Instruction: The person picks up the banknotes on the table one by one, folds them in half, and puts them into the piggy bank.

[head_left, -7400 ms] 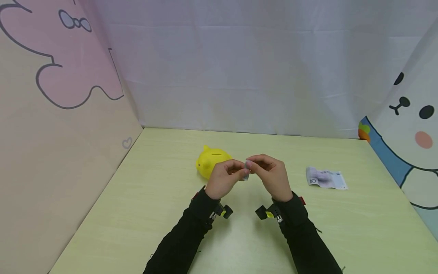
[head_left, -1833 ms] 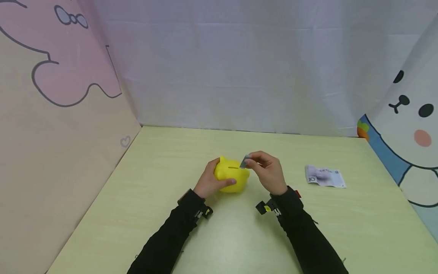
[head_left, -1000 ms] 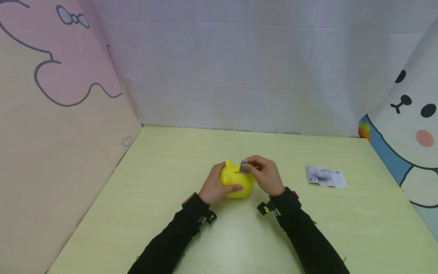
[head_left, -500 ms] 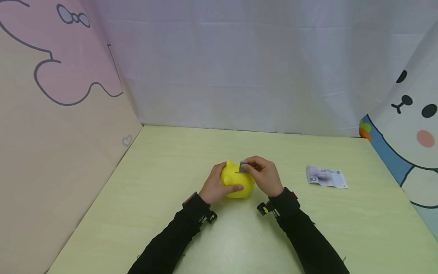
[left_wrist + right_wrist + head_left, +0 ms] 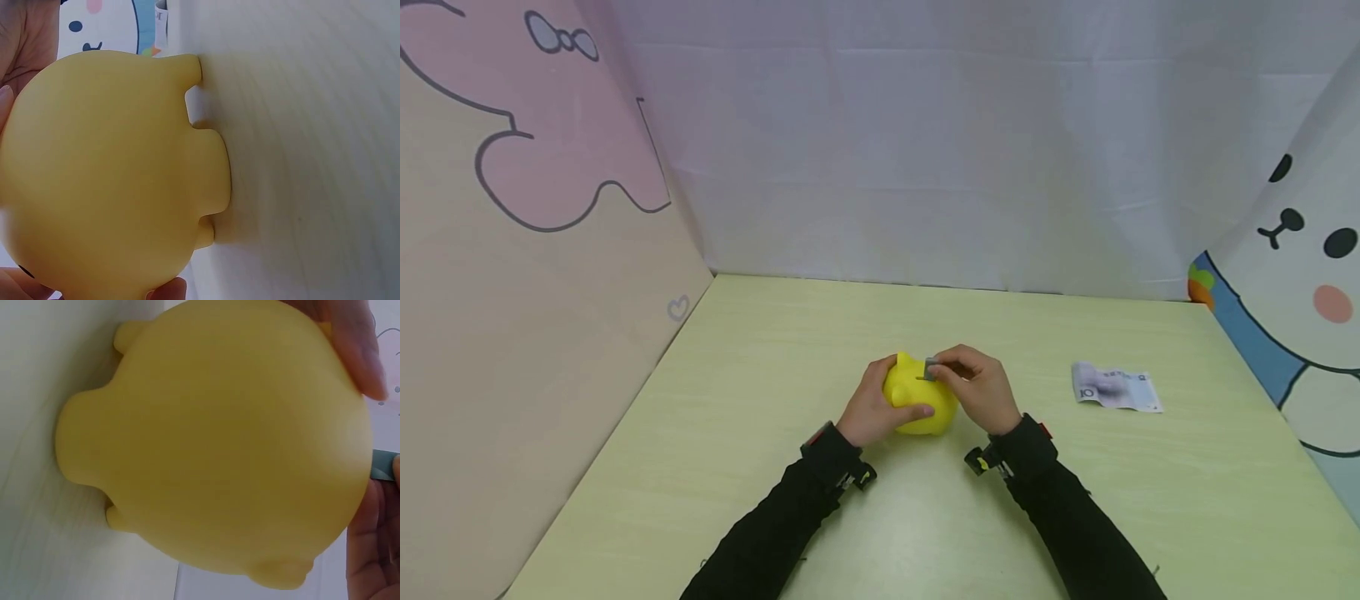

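Note:
A yellow piggy bank (image 5: 920, 408) stands upright on its stubby feet on the table. My left hand (image 5: 872, 408) grips it from the left side, thumb across its near side and the other fingers behind. My right hand (image 5: 977, 387) pinches a small blue-grey folded banknote (image 5: 930, 369) between thumb and fingers. The lower end of the banknote is in the slot on the piggy bank's top, and its upper part sticks out. In the right wrist view, the banknote (image 5: 384, 465) juts from the yellow back, partly covered by the right hand's fingers.
A creased purple-white 10 banknote (image 5: 1116, 387) lies on the table (image 5: 1210, 483) to the right of the right hand. Behind the table hangs a white curtain (image 5: 925, 167), and printed cartoon panels stand at the left and right.
Earlier both hands pinched the folded banknote in front of the piggy bank. The left hand then gripped the bank, and the right brought the banknote to the slot, where it now sits slightly deeper.

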Available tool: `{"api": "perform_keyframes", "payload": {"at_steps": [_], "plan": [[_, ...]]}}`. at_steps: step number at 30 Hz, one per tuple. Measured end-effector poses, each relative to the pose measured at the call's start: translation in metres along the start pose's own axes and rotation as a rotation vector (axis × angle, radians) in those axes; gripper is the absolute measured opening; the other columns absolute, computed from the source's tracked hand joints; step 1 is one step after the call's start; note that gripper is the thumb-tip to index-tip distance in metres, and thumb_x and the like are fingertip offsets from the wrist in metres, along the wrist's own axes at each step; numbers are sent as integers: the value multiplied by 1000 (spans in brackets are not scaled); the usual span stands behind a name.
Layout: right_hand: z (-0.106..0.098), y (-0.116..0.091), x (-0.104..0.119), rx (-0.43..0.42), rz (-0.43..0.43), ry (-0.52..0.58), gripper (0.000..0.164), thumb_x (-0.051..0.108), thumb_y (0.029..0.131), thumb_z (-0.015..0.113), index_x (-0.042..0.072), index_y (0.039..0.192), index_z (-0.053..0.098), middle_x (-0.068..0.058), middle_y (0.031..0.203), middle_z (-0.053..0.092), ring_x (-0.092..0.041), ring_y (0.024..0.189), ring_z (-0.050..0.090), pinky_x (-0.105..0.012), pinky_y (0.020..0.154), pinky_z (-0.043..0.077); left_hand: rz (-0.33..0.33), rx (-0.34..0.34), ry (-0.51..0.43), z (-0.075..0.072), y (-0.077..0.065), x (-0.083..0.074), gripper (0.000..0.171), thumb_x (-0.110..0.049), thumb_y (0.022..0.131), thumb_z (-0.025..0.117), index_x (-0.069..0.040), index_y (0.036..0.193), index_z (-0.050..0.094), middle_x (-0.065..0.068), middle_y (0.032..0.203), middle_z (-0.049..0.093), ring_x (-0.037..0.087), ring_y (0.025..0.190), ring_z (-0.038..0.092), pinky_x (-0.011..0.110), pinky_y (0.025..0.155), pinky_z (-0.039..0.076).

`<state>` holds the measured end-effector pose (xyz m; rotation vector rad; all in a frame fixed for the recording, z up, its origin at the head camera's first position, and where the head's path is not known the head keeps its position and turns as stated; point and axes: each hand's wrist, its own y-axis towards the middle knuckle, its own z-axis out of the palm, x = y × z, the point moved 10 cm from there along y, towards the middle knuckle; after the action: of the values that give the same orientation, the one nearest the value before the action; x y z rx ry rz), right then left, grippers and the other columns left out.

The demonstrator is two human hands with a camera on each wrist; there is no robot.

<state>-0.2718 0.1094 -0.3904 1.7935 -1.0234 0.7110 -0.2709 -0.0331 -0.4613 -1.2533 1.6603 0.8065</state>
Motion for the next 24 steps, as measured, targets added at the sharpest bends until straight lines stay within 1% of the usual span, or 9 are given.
{"api": "perform_keyframes", "payload": {"at_steps": [6,16,20,24], "plan": [[0,-1,1,-2,-25,4,7,3,89,68,2,95,72,-12,93,71,-4,83,64,-14,79,54,-4,-2,9,0,1,1,99,-44,77,82,-6,151,28,16,145,37,23,102,50,33,86,46],[2,-3,4,10,-70,-33,5,3,88,70,4,92,74,-8,90,69,-6,83,61,-16,78,55,17,0,16,2,2,0,97,-44,77,82,-8,151,30,16,144,38,23,102,50,33,85,46],[2,-5,1,13,-76,-47,6,3,86,71,5,91,75,-7,89,70,-6,79,57,-14,73,51,13,9,15,3,1,1,99,-47,77,81,-8,151,30,15,144,38,23,102,50,33,86,46],[2,-7,-1,26,-74,-71,8,2,85,73,5,92,76,-7,90,68,-7,77,54,-17,69,48,15,17,18,5,0,0,100,-48,77,81,-7,151,29,15,144,39,23,102,50,33,85,47]]}}
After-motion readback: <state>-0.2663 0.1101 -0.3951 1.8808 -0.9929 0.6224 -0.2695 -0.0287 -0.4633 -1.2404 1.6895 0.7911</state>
